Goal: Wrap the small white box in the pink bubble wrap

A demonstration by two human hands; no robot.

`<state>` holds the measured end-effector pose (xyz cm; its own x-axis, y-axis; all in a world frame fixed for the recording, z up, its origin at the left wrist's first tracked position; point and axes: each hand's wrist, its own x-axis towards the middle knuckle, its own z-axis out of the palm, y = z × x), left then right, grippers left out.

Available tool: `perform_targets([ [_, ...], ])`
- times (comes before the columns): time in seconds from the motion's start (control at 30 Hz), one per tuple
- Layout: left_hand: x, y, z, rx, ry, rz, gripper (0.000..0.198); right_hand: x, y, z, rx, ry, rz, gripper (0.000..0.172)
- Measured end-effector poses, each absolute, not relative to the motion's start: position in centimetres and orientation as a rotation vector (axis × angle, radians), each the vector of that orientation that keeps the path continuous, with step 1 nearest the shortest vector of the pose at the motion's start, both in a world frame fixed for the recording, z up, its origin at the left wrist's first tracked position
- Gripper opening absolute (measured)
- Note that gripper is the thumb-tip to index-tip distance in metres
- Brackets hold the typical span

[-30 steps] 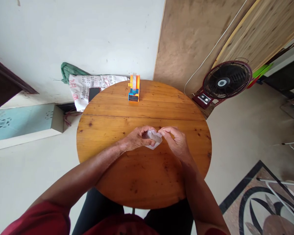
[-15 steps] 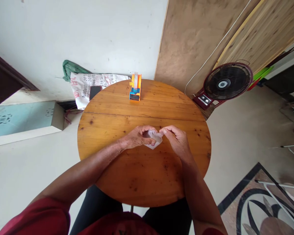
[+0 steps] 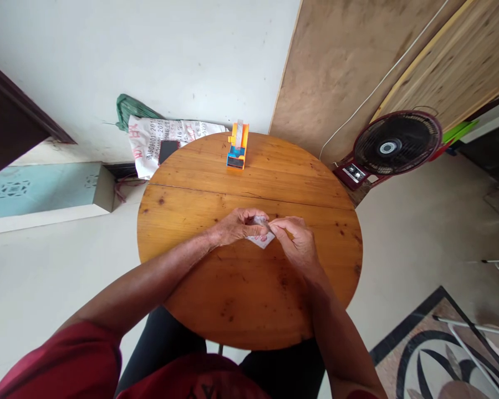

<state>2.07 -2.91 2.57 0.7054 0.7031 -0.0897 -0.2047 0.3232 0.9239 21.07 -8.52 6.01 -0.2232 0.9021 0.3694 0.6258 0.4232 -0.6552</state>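
Observation:
On the round wooden table, my left hand and my right hand meet at the middle. Both pinch a small piece of thin whitish material, possibly paper or clear plastic. Fingers of both hands are curled closed around it, and most of the piece is hidden between them. Only its lower corner shows against the wood. An orange and blue tape dispenser stands at the table's far edge, well beyond my hands.
A dark red floor fan stands to the right of the table. A printed white sack with a dark phone-like object and a green bundle lie by the wall. Wooden boards lean behind.
My fingers have closed tighter together, covering more of the whitish piece. The view has shifted slightly, so everything sits a little further right.

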Motion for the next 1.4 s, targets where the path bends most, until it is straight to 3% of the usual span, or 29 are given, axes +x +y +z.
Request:
perform_targets([
  [0.6, 2.3, -2.6, 2.3, 0.917, 0.686, 0.754, 0.051, 20.6, -8.4, 5.4, -1.247, -2.228, -0.003, 0.022],
  [0.9, 2.4, -2.2, 2.1, 0.778, 0.765, 0.82, 0.052, 20.2, -8.4, 5.1, -1.319, -2.319, -0.224, 0.031],
  [1.2, 2.2, -2.3, 2.4, 0.718, 0.725, 0.847, 0.055, 21.0, -8.4, 5.3, -1.18, -1.975, 0.085, 0.027],
  [1.3, 2.3, -2.4, 2.7, 0.706, 0.702, 0.848, 0.057, 21.2, -8.1, 5.2, -1.209, -1.923, 0.206, 0.039],
  [1.4, 2.3, -2.5, 2.9, 0.725, 0.695, 0.866, 0.056, 21.1, -7.8, 4.6, -1.251, -2.004, 0.313, 0.061],
])
